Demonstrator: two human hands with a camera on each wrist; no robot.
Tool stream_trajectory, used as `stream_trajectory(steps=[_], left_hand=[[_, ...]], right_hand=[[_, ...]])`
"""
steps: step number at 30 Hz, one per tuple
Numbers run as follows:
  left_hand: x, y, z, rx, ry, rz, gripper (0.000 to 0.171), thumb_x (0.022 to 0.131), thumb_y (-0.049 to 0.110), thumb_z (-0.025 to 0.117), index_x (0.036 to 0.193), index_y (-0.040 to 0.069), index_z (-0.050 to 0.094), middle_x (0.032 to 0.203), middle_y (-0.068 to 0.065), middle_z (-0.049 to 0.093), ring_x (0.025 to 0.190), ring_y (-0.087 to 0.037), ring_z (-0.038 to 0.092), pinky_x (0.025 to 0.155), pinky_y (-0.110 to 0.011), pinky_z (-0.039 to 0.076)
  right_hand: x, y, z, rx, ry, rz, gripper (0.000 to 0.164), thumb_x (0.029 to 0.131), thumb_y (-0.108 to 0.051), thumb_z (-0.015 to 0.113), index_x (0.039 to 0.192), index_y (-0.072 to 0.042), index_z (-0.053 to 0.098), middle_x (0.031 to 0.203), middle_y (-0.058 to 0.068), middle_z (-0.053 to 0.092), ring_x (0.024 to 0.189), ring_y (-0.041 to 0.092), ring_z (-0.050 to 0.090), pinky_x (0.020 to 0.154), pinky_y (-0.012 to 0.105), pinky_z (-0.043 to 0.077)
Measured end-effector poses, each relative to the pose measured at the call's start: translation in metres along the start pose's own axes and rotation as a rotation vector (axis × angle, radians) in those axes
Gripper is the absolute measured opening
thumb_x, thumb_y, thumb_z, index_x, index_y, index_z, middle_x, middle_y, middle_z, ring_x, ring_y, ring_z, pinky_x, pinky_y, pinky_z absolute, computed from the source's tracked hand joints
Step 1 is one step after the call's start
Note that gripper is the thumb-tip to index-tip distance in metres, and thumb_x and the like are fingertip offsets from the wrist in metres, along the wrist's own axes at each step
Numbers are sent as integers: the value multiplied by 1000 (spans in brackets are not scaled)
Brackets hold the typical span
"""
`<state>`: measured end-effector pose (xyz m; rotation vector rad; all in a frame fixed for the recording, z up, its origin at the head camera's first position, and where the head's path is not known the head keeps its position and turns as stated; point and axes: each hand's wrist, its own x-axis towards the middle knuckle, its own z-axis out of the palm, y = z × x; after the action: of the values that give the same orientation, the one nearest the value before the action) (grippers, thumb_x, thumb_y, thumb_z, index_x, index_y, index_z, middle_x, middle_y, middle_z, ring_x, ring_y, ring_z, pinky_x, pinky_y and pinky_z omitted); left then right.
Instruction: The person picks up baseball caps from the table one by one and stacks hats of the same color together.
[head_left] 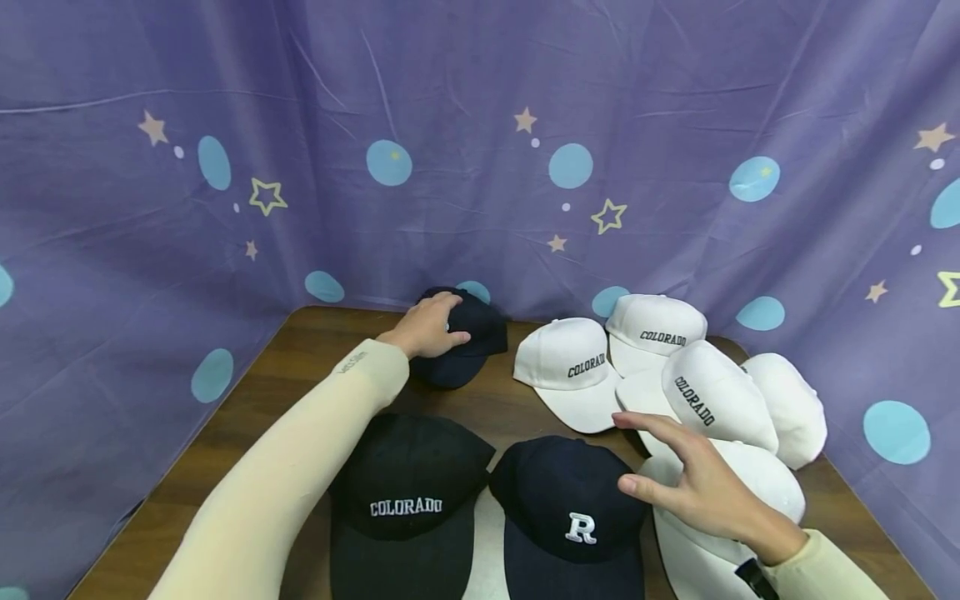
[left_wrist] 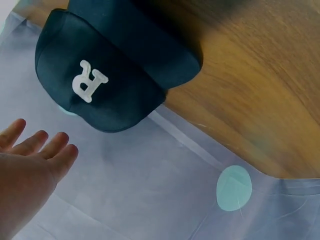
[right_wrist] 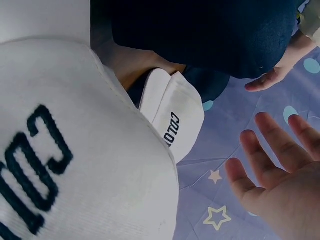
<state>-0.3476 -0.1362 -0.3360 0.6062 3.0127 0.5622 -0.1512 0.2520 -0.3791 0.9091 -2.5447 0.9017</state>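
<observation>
The head view shows the left hand (head_left: 429,327) holding nothing, its fingers loosely extended just beside a navy fabric cap with a white R (head_left: 482,323). The right hand (head_left: 705,483), wide and unloaded, hangs among white fabric caps (head_left: 720,392), several lettered COLORADO; left of it, on the brown wood-grain table (head_left: 318,354), lie another navy R cap (head_left: 558,492) and a black COLORADO cap (head_left: 408,471).

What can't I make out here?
Head: brim ends of the black COLORADO cap and front navy R cap; bottom edge cuts them.
Head: any lettering on the nearest white cap; right hand covers its front.
Right wrist: remaining letters on the foreground white cap; left edge cuts them.
</observation>
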Motion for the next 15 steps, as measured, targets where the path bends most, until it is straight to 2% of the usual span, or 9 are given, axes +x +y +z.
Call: stream_trajectory(steps=[8, 15], left_hand=[[13, -8, 6, 38, -50, -32, 82, 100, 42, 66, 163, 9, 24, 169, -20, 15, 155, -39, 14, 124, -55, 12], [19, -15, 10, 54, -82, -55, 89, 100, 44, 66, 164, 8, 16, 169, -25, 2, 155, -43, 6, 124, -58, 8]], right_hand=[[2, -4, -4, 2, 22, -28, 72, 80, -22, 89, 145, -18, 57, 138, -2, 63, 131, 10, 54, 105, 12, 33], [0, -2, -3, -4, 20, -7, 72, 80, -22, 89, 144, -18, 58, 139, -3, 63, 132, 9, 53, 106, 11, 33]])
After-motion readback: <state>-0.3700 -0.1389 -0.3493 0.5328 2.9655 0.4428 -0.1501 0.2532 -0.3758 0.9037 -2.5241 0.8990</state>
